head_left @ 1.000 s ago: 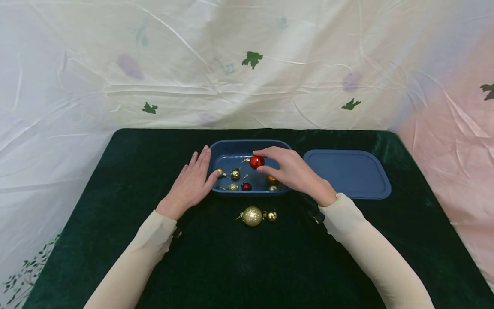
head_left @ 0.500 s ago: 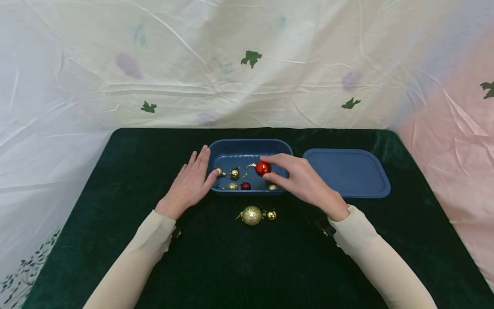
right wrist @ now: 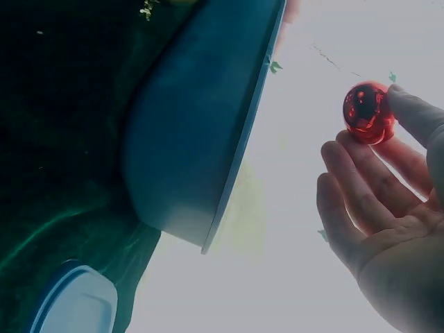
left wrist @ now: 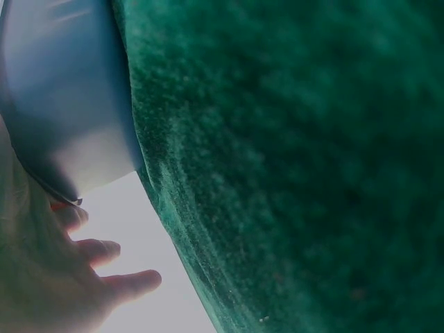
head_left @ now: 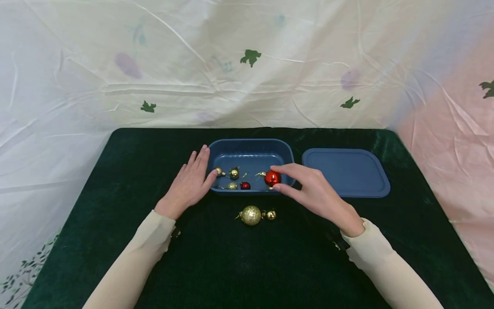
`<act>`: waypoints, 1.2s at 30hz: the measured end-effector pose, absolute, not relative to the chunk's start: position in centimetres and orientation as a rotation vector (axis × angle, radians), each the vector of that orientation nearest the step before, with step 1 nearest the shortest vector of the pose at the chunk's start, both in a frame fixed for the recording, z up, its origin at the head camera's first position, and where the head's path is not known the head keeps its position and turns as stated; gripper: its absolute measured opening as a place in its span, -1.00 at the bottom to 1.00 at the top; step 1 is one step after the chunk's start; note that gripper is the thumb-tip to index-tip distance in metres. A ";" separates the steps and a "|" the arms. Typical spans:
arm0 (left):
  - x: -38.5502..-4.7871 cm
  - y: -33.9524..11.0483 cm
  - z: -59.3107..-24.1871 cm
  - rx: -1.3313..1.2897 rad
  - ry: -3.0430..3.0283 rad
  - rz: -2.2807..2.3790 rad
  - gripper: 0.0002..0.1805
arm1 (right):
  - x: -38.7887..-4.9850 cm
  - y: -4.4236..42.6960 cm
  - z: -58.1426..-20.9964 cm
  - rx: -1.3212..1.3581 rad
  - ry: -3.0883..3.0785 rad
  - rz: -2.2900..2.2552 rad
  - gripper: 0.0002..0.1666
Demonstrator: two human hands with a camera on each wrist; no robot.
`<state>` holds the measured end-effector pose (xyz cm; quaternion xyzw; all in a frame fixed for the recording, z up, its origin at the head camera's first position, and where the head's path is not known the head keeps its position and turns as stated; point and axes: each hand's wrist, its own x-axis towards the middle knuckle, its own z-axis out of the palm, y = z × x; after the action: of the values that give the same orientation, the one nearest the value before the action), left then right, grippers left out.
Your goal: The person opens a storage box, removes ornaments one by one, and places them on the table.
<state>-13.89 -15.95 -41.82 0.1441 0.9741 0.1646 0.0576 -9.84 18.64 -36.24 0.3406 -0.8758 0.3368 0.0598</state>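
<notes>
My right hand (head_left: 314, 191) pinches a shiny red bauble (head_left: 272, 178) between thumb and fingers, above the right front part of a blue container (head_left: 251, 146). The right wrist view shows the red bauble (right wrist: 368, 112) raised clear of the container's rim. My left hand (head_left: 189, 184) rests against the container's left side, fingers straight, thumb over the rim. Inside the container lie a small dark red bauble (head_left: 245, 186), a shiny gold bauble (head_left: 234, 173), a glittery gold bauble (head_left: 232, 186) and another gold bauble (head_left: 219, 171) by my left thumb. The right front corner's contents are mostly hidden by the held bauble and hand.
A flat blue lid (head_left: 347, 171) lies right of the container on the dark green cloth (head_left: 239, 266). In front of the container are a large glittery gold bauble (head_left: 251, 215) and a small shiny gold one (head_left: 271, 215). A pale curtain (head_left: 193, 64) hangs behind the table.
My right hand has moved right and toward me, carrying the red bauble from the container's middle to above its right front part. My left hand has stayed in place.
</notes>
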 end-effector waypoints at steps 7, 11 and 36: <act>-13.9 -15.9 -41.7 0.448 2.953 0.510 -0.10 | -8.7 19.9 -36.6 1.021 -2.634 1.019 -0.44; -14.0 -15.9 -41.7 0.447 2.952 0.512 -0.10 | -7.9 20.5 -36.9 1.006 -2.647 1.013 -0.44; -13.8 -16.0 -41.6 0.467 2.948 0.523 -0.11 | -4.8 23.7 -40.2 0.894 -2.747 0.963 -0.44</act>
<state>-13.79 -16.01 -41.63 0.1539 0.9714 0.1722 0.0556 -4.81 23.69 -40.17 0.2934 -0.9010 0.3158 0.0483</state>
